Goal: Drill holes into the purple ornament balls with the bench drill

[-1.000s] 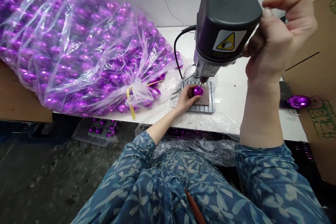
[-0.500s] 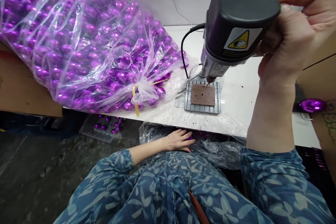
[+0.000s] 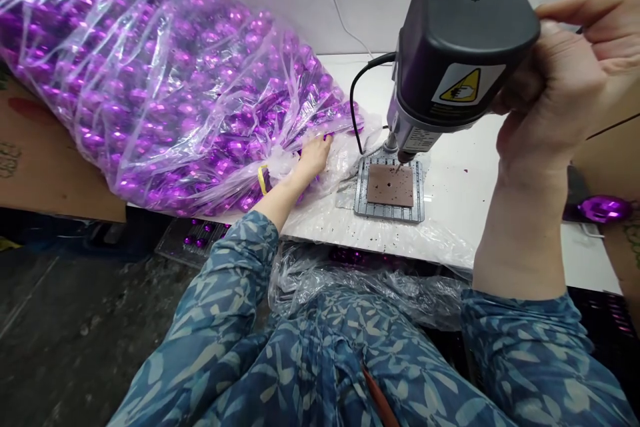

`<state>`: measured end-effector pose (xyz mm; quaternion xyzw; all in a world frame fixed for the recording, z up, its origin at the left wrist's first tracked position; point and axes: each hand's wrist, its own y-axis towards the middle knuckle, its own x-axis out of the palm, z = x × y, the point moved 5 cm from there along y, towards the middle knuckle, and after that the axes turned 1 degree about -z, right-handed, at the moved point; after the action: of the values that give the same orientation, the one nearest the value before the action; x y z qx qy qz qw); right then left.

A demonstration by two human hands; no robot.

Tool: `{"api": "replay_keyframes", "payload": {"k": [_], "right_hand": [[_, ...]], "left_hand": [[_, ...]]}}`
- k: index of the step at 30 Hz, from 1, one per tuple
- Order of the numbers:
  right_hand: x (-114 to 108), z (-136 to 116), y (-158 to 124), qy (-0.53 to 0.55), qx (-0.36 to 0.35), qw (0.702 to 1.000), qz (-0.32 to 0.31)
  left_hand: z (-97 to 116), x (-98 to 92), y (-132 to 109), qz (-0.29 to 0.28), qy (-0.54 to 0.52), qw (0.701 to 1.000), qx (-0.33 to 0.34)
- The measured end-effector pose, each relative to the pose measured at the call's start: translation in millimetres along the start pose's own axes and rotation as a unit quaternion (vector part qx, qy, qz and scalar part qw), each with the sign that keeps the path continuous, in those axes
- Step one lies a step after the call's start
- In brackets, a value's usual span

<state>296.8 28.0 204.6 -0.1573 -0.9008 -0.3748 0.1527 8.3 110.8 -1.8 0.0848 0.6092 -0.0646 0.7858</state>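
Observation:
My left hand reaches to the tied end of a clear plastic bag full of shiny purple balls; its fingertips are partly hidden by the plastic. My right hand is raised at the right side of a small black drill press, fingers curled, and what they close on is hidden behind the housing. Below the drill head, a brown square block with a small hole lies on the grey metal base, with dark crumbs scattered over it.
The white table carries loose plastic film. Under its front edge lies crumpled clear plastic with purple balls. A single purple ball sits at the right by cardboard. At lower left is a clear tray with purple balls.
My left hand has moved from the plastic below the table edge up and forward to the bag's tied end. My right hand keeps its place beside the drill head. The view has shifted slightly.

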Motion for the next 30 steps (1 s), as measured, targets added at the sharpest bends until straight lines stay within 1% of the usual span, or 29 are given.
{"api": "replay_keyframes", "payload": {"k": [2, 4, 6, 7, 8, 9, 11, 13, 14, 16, 18, 20, 23, 26, 28, 30], "right_hand": [[-1.1, 1.2, 0.9, 0.0, -0.003, 1.0, 0.0], [-1.8, 2.3, 1.2, -0.007, -0.002, 1.0, -0.003], [-2.1, 2.8, 1.0, -0.013, -0.004, 1.0, -0.005], [-2.2, 2.7, 0.9, -0.014, -0.009, 1.0, -0.005], [-1.9, 2.5, 0.7, -0.014, -0.013, 1.0, -0.006], [-1.6, 2.3, 0.5, -0.014, -0.018, 1.0, -0.007], [-0.6, 1.6, 0.1, -0.011, -0.023, 1.0, -0.009], [0.2, 1.0, 0.0, -0.006, -0.023, 1.0, -0.009], [0.2, 0.9, 0.0, -0.003, -0.022, 1.0, -0.007], [-0.3, 1.1, 0.1, -0.003, -0.021, 1.0, -0.002], [-1.2, 2.1, 0.3, -0.011, -0.02, 1.0, 0.001], [-1.8, 3.8, 0.5, -0.024, -0.016, 1.0, -0.002], [-2.5, 5.6, 0.3, -0.049, -0.015, 0.999, -0.002], [-2.3, 5.1, -0.6, -0.075, -0.017, 0.997, 0.0], [-1.6, 4.6, -1.4, -0.082, -0.011, 0.997, -0.005], [-1.3, 3.6, -1.9, -0.079, -0.009, 0.997, -0.007]], "left_hand": [[-3.5, 2.2, 1.3, 0.001, -0.046, 0.999, -0.002], [-3.9, -0.8, -2.0, 0.014, -0.117, 0.993, -0.001], [-0.9, -9.3, -11.3, 0.037, -0.232, 0.972, 0.008], [1.5, -14.4, -18.6, 0.045, -0.306, 0.951, 0.015], [4.3, -18.8, -27.4, 0.046, -0.385, 0.922, 0.022], [7.6, -21.7, -37.2, 0.035, -0.46, 0.887, 0.026], [16.3, -22.6, -57.8, -0.012, -0.578, 0.816, 0.026], [28.4, -16.9, -76.0, -0.068, -0.645, 0.76, 0.026], [35.1, -12.0, -83.1, -0.091, -0.666, 0.74, 0.027], [48.0, 0.5, -91.6, -0.113, -0.688, 0.716, 0.032], [58.4, 15.0, -93.0, -0.109, -0.698, 0.707, 0.037], [65.7, 30.1, -88.9, -0.098, -0.702, 0.704, 0.035], [71.6, 50.0, -77.1, -0.084, -0.699, 0.71, 0.025], [75.1, 62.5, -64.5, -0.059, -0.67, 0.739, 0.025], [79.1, 67.2, -58.0, -0.048, -0.642, 0.764, 0.04], [84.3, 70.5, -53.4, -0.043, -0.622, 0.78, 0.062]]}}
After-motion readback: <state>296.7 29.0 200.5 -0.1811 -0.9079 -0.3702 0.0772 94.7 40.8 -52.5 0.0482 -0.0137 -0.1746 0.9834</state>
